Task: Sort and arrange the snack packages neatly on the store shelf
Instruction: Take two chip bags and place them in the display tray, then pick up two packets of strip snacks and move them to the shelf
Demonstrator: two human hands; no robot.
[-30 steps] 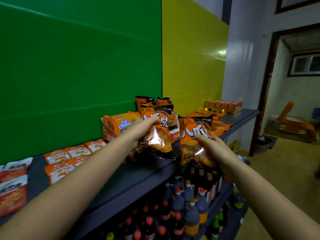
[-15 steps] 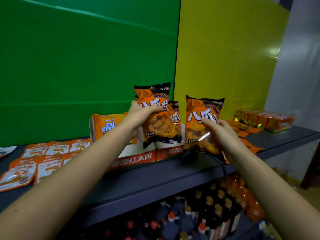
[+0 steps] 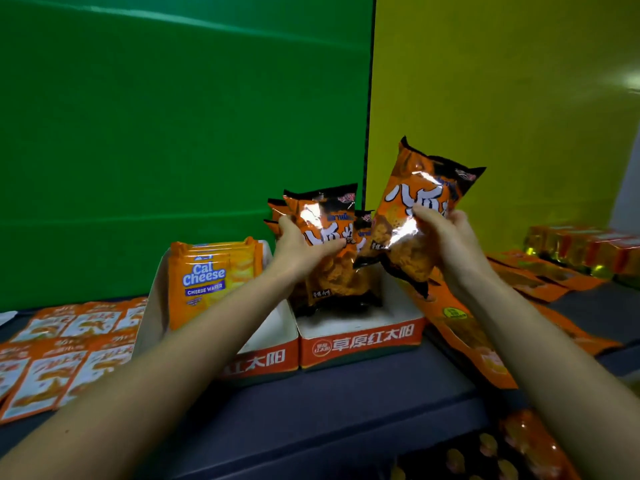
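Since half a second ago my right hand (image 3: 450,244) has lifted its snack bag (image 3: 420,216) higher and tilted it, so its top now leans to the right, above the open box (image 3: 360,341). My left hand (image 3: 301,249) has come down with its own bag (image 3: 329,244), and the bottom of this bag now stands inside that box.

My left hand is closed around the left bag, thumb on the front and the other fingers behind it. My right hand grips the right bag at its middle, fingers on the front. Both bags are orange with black ends. The two bags are just beside each other, between my hands, and I cannot tell if they touch. Behind my left hand more bags of the same kind (image 3: 277,216) stand in the box.

To the left of my left arm a second open box (image 3: 263,362) holds a row of cheese wafer packs (image 3: 211,275), standing upright. Further left, flat orange and white packets (image 3: 69,344) lie on the shelf (image 3: 346,403). Under my right arm flat orange pouches (image 3: 460,327) lie on the shelf, and far to the right of my right hand some shiny wrapped packs (image 3: 588,247) stand near the yellow wall.
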